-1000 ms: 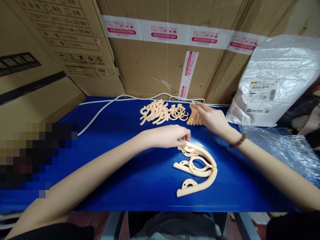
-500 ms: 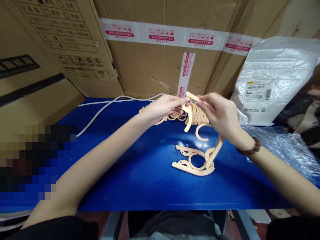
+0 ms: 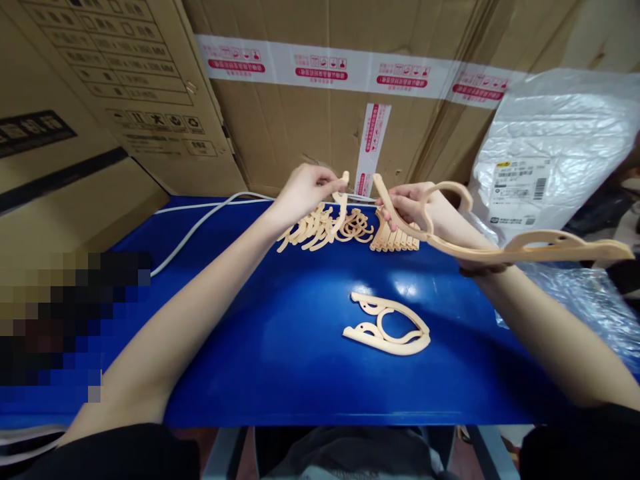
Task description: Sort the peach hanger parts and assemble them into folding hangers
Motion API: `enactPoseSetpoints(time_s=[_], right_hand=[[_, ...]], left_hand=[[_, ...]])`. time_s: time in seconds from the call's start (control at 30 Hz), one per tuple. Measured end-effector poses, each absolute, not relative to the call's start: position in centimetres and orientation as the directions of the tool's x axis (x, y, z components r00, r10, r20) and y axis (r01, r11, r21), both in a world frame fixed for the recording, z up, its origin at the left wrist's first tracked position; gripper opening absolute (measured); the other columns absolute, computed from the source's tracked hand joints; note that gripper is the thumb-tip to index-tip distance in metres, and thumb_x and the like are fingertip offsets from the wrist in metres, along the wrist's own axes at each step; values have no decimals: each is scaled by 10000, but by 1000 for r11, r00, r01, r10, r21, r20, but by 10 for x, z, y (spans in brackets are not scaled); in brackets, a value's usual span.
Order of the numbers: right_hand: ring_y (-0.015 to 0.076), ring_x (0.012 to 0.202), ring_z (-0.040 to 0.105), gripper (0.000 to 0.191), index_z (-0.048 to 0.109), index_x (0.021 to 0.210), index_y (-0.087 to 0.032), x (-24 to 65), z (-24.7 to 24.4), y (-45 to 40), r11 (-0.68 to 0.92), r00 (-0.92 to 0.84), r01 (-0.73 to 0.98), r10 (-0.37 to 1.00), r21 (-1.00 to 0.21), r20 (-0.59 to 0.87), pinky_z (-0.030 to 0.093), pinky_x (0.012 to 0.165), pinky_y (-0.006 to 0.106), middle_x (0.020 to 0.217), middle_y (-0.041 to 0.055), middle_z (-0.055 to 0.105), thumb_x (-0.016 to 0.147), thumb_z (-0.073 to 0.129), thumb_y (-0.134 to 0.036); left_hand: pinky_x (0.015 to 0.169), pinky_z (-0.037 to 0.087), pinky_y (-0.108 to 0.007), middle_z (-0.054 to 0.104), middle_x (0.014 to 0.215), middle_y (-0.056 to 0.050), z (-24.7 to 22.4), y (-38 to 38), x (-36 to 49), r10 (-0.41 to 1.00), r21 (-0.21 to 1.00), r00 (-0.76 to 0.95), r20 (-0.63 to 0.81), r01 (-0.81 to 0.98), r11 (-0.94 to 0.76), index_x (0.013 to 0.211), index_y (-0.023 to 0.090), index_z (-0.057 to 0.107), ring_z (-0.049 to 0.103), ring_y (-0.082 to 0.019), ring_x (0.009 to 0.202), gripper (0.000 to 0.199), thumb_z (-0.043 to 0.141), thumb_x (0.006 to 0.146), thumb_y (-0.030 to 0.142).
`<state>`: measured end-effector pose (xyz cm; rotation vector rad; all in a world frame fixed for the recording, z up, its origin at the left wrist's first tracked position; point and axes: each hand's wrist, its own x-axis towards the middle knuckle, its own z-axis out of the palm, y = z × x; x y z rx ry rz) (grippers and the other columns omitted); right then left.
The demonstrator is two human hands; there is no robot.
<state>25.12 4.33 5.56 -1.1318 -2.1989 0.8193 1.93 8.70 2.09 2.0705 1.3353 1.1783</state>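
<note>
My left hand (image 3: pixel 306 197) pinches a curved beige plastic hanger arm (image 3: pixel 343 212) near its top end. Its lower end hangs in front of a pile of similar pieces. My right hand (image 3: pixel 443 219) holds a partly assembled folding hanger (image 3: pixel 500 255), with its hook curving up and a long slotted arm reaching right across the wrist. A short gap separates the two hands' pieces. On the table in front of them lies a folded hanger (image 3: pixel 397 345), its two arms closed around the hook.
Loose hanger arms (image 3: pixel 305 230), a heap of hooks (image 3: pixel 356 227) and a row of short pieces (image 3: pixel 397 239) lie at the back of the blue table (image 3: pixel 260 360). Cardboard boxes (image 3: pixel 310 133) stand behind; a white parcel (image 3: pixel 545 153) and clear plastic wrap (image 3: pixel 575 303) are at right.
My hands have moved apart, the left one going left with the hanger arm. My right hand has turned the partly assembled hanger, swinging its arm from hanging down to lying rightward across the wrist.
</note>
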Motion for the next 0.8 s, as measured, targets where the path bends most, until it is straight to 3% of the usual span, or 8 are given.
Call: enactPoseSetpoints(time_s=[0.1,0.2,0.33,0.4,0.5,0.57,0.7,0.8], right_hand=[[129,642,581,235,655,772,-154,252,53,43,396,-468,436,867,-808,172,430,520,229,782,67,672,912,509,-274],[119,550,537,195,666,806,-155,249,43,54,227,-375,349,923,-909,86,420,475,238,686,44,644,878,518,-259],[93,492,501,114,643,855,-164,244,27,69,57,-276,138,961,-989,17,394,423,212,641,6,607,851,551,-232],[90,516,529,69,601,852,-178,243,21,73,56,-192,35,980,-998,49,417,438,196,665,2,616,845,546,-218],[110,636,616,42,497,853,-219,242,15,77,126,-20,-95,991,-987,129,519,548,222,816,15,671,868,513,-254],[130,768,663,83,443,852,-238,242,13,78,232,94,-131,971,-964,221,574,680,277,956,29,692,874,514,-276],[173,982,672,185,437,841,-254,247,14,79,445,67,46,892,-894,447,557,855,350,1044,33,704,791,614,-232],[192,929,681,207,550,932,-242,251,16,77,577,-118,328,810,-748,574,543,814,341,979,37,718,764,669,-227]], left_hand=[[532,273,-251,562,542,18,-1,102,6,953,785,92,290,547,-292,716,161,717,397,-97,490,320,624,842,441],[559,305,-257,598,574,-16,-22,109,1,970,728,8,245,659,-189,637,158,656,438,-113,515,394,606,866,474],[707,393,-285,690,835,-86,-28,107,4,906,547,-111,409,825,-146,855,154,644,609,-211,796,350,646,844,504],[785,425,-306,695,1014,-121,-19,102,8,880,566,-132,456,806,-172,994,148,634,623,-245,944,385,613,867,510],[797,478,-300,707,1035,-136,3,90,19,985,832,103,141,527,-174,950,135,668,648,-234,965,537,382,959,590],[808,511,-296,716,1000,-135,14,83,26,910,963,404,-93,268,-20,968,130,682,669,-225,964,617,328,961,636],[912,523,-298,701,1049,-120,21,76,32,841,989,538,-52,-86,116,1024,99,669,685,-186,990,210,612,898,256],[952,532,-355,671,1176,-147,24,73,32,873,973,487,4,-204,109,1151,88,611,685,-212,1040,324,613,828,58]])
